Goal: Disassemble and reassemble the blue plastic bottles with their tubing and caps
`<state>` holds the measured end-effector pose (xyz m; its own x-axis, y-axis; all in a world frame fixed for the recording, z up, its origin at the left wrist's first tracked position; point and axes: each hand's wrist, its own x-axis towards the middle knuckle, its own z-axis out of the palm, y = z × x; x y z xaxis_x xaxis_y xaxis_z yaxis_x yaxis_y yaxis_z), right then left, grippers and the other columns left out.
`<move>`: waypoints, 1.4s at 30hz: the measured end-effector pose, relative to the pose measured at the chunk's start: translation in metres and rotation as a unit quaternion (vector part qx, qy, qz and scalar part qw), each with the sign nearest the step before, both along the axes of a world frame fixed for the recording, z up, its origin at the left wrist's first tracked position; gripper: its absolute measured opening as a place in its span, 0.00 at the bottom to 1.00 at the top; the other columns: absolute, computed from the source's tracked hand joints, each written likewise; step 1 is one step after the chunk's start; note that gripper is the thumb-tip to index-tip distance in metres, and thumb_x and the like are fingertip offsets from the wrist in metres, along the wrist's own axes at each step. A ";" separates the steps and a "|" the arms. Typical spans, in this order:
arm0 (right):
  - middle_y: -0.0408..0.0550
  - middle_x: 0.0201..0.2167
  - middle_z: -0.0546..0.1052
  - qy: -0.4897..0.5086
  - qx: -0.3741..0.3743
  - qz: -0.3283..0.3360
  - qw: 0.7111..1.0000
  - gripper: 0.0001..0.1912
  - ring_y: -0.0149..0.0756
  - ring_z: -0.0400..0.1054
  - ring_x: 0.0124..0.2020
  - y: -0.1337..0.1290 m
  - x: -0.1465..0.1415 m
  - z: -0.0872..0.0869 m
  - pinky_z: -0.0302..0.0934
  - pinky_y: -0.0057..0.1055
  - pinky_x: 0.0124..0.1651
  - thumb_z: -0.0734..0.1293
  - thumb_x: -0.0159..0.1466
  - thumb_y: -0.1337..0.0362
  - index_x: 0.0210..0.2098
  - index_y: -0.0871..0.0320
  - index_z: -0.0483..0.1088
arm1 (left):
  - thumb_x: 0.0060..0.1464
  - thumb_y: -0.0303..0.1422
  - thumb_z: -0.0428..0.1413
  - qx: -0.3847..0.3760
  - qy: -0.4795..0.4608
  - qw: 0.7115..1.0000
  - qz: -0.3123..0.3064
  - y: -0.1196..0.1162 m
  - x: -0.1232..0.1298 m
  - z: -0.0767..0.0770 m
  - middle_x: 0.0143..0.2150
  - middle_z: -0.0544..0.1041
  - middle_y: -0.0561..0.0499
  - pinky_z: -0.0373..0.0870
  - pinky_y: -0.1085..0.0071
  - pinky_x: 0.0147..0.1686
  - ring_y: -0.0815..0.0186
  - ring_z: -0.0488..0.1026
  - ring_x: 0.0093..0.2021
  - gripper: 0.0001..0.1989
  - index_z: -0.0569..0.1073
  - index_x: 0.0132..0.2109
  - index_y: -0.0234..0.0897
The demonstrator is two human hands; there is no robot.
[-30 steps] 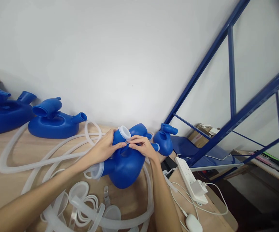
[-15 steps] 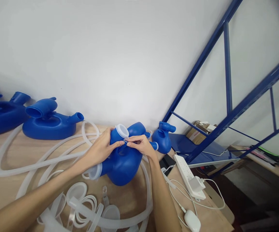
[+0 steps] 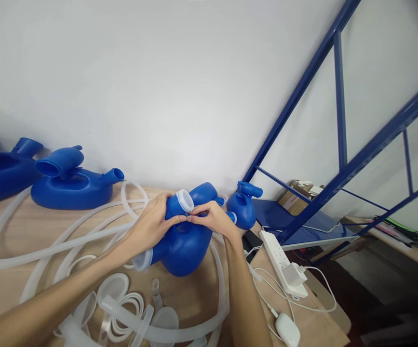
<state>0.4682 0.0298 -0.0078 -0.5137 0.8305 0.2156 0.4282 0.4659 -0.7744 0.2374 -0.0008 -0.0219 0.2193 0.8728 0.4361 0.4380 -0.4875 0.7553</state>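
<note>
Curling left fingers (image 3: 174, 220) round blue bottle neck (image 3: 172, 206), right fingers (image 3: 199, 220) pinched beside white cap (image 3: 186, 200)

Left hand (image 3: 151, 219): ours, bare and slim
Right hand (image 3: 211, 217): ours too, equally bare and slim
Forearms (image 3: 244, 294): we have both uncovered, slender, smooth, narrowing toward the wrists (image 3: 232, 237)

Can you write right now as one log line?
left hand: holding blue bottle beside upper white cap | right hand: pinching just below cap, item unclear | nearby: cloudy tube, power strip
</note>
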 end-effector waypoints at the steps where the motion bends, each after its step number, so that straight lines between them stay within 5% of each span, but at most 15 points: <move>1: 0.47 0.34 0.86 0.007 -0.005 0.000 1.000 0.17 0.43 0.79 0.37 0.001 0.000 -0.001 0.70 0.34 0.44 0.77 0.62 0.49 0.34 0.58 0.85 | 0.58 0.52 0.61 0.000 0.000 1.000 0.000 0.000 0.000 0.000 0.50 0.79 0.42 0.72 0.51 0.53 0.43 0.75 0.58 0.25 0.68 0.53 0.41; 9: 0.48 0.34 0.86 0.123 -0.078 -0.016 0.989 0.19 0.44 0.80 0.37 0.012 0.001 -0.016 0.74 0.38 0.45 0.83 0.51 0.51 0.36 0.57 0.85 | 0.57 0.53 0.60 -0.028 -0.016 0.999 0.014 0.003 0.000 -0.001 0.52 0.78 0.42 0.71 0.50 0.56 0.45 0.76 0.56 0.27 0.68 0.54 0.40; 19: 0.47 0.37 0.85 0.248 -0.093 0.012 0.964 0.18 0.38 0.78 0.29 0.020 -0.003 -0.031 0.75 0.38 0.41 0.83 0.51 0.48 0.35 0.53 0.86 | 0.56 0.57 0.58 -0.052 -0.035 0.998 0.017 0.004 -0.003 0.005 0.56 0.78 0.40 0.71 0.50 0.58 0.45 0.75 0.58 0.32 0.67 0.57 0.38; 26: 0.48 0.39 0.85 0.223 -0.053 -0.009 0.973 0.17 0.44 0.78 0.42 0.023 0.005 -0.035 0.72 0.43 0.53 0.81 0.54 0.47 0.35 0.51 0.86 | 0.55 0.56 0.61 -0.017 -0.024 0.999 0.023 0.006 -0.004 0.001 0.60 0.77 0.39 0.70 0.49 0.60 0.45 0.74 0.61 0.34 0.67 0.59 0.39; 31: 0.49 0.61 0.78 0.095 0.027 -0.048 0.994 0.21 0.52 0.63 0.69 0.025 0.018 -0.032 0.50 0.52 0.75 0.80 0.57 0.50 0.48 0.49 0.84 | 0.54 0.52 0.64 0.010 0.009 1.000 -0.013 0.007 -0.005 0.001 0.58 0.79 0.42 0.70 0.49 0.60 0.46 0.75 0.59 0.30 0.71 0.58 0.41; 35: 0.50 0.63 0.77 -0.012 -0.027 -0.037 0.999 0.27 0.51 0.68 0.65 0.025 0.023 -0.036 0.55 0.51 0.73 0.75 0.62 0.54 0.60 0.52 0.76 | 0.52 0.51 0.66 0.006 0.030 0.999 -0.042 0.008 -0.008 0.004 0.60 0.79 0.44 0.70 0.50 0.62 0.46 0.75 0.60 0.33 0.72 0.60 0.42; 42: 0.46 0.53 0.78 0.012 -0.079 0.002 0.997 0.20 0.47 0.70 0.60 0.026 0.025 -0.041 0.59 0.46 0.69 0.74 0.59 0.62 0.51 0.51 0.75 | 0.49 0.46 0.69 -0.021 0.090 0.987 -0.129 0.021 -0.030 0.013 0.65 0.77 0.44 0.75 0.54 0.58 0.47 0.76 0.61 0.35 0.74 0.63 0.44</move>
<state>0.4930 0.0561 -0.0486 -0.5131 0.8531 0.0947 0.4070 0.3389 -0.8482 0.2077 0.0203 -0.0092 0.5076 0.7940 0.3344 0.4315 -0.5703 0.6990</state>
